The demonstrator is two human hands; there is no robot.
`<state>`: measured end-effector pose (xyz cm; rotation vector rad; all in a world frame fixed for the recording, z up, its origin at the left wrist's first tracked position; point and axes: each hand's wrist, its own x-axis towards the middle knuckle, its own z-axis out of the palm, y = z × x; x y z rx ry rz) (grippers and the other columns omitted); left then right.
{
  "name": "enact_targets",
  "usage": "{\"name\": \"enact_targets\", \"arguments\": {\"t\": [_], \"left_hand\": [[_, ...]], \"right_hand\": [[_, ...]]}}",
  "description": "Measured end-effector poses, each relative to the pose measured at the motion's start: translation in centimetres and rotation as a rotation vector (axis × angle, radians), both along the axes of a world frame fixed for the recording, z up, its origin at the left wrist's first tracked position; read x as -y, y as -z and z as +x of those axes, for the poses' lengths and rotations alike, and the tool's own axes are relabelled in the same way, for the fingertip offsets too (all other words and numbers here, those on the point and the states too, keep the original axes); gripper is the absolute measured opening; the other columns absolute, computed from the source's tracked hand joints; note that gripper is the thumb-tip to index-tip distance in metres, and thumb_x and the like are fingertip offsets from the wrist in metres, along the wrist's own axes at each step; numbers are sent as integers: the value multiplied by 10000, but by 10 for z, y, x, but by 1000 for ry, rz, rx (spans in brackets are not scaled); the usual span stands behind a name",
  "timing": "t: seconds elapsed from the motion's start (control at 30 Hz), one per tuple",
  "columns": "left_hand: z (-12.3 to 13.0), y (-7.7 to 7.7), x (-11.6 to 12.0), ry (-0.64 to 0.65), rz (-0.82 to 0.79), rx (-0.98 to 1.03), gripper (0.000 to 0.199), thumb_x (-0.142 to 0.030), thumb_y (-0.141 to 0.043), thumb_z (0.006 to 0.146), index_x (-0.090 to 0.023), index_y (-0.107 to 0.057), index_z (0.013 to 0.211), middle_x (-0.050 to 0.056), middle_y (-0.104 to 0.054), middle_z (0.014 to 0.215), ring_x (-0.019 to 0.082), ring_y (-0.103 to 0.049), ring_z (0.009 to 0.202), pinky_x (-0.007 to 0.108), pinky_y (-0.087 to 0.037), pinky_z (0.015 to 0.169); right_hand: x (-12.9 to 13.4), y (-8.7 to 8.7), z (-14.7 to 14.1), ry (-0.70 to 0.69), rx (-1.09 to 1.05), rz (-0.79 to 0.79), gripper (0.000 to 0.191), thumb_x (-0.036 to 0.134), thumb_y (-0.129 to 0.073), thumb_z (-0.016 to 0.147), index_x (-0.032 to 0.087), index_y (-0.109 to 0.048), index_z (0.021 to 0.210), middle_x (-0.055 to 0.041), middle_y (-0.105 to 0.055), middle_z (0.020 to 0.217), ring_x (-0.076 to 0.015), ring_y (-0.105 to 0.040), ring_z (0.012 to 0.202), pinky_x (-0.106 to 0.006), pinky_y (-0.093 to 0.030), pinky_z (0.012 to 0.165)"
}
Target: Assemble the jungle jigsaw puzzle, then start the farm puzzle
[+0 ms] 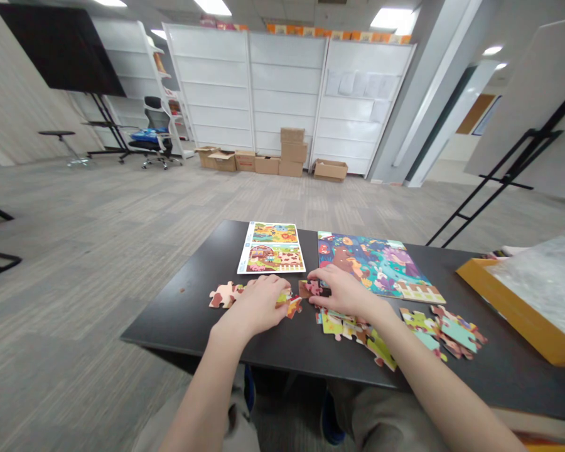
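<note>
On the dark counter (pixel 179 320), the person's left hand (pixel 258 306) sat curved and palm-down, its fingertips over a small cluster of multicoloured jigsaw pieces (pixel 289 306), though whether it gripped them could not be told. The right hand (pixel 341 292) came in from the other side, half-closed, with its fingers (pixel 327 279) against a pink-and-brown jigsaw piece (pixel 309 289); a firm grip could not be made out. That piece lay just beside the cluster. Left of the left hand lay some cream-and-brown pieces (pixel 225 295), while a heap of green and yellow pieces (pixel 353 333) spread below the right hand, near a second heap (pixel 445 333). Beyond the hands, a printed picture sheet (pixel 272 248) with two farm scenes lay beside an assembled colourful jigsaw (pixel 376 267). A yellow box (pixel 508 314) holding clear plastic (pixel 541 282) sat at the counter's right end
</note>
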<state>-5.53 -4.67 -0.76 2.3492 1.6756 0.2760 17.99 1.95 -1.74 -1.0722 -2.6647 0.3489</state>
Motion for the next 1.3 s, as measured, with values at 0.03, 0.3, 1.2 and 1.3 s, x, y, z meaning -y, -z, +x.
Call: {"name": "enact_targets", "arguments": {"t": [0.03,0.3,1.2,1.3], "left_hand": [[0,-1,0,1,-2,-2,326,-297,-549,903,-214,-651,1201,106,-681,1239,316,-622,1173,443,-498,967],[-4,3,-1,4,1,16,349,-265,-566,882,-221,-644,1219,96,-690,1245,310,-629,1172,425,-496,974],[9,-3,-2,12,3,-1,255,-277,-562,926,-194,-664,1144,98,-709,1185,304,-642,1131,410,-501,950],[9,1,-4,24,19,1,257,-299,-553,939,-192,-661,1147,102,-704,1188,305,-635,1140,415,-493,965]], "right_hand": [[-1,0,1,7,7,-3,409,363,-730,851,175,-641,1203,-123,-673,1112,-274,-609,1042,-367,-480,870],[1,2,-4,6,13,24,352,315,-709,838,199,-640,1163,-101,-689,1090,-266,-612,1031,-351,-471,861],[-38,9,49,-19,-29,60,177,264,-684,820,223,-711,991,-93,-725,1067,-261,-652,1033,-384,-502,923],[-36,7,47,-17,-20,64,147,266,-673,837,220,-708,973,-92,-722,1042,-255,-652,1019,-380,-502,923]]}}
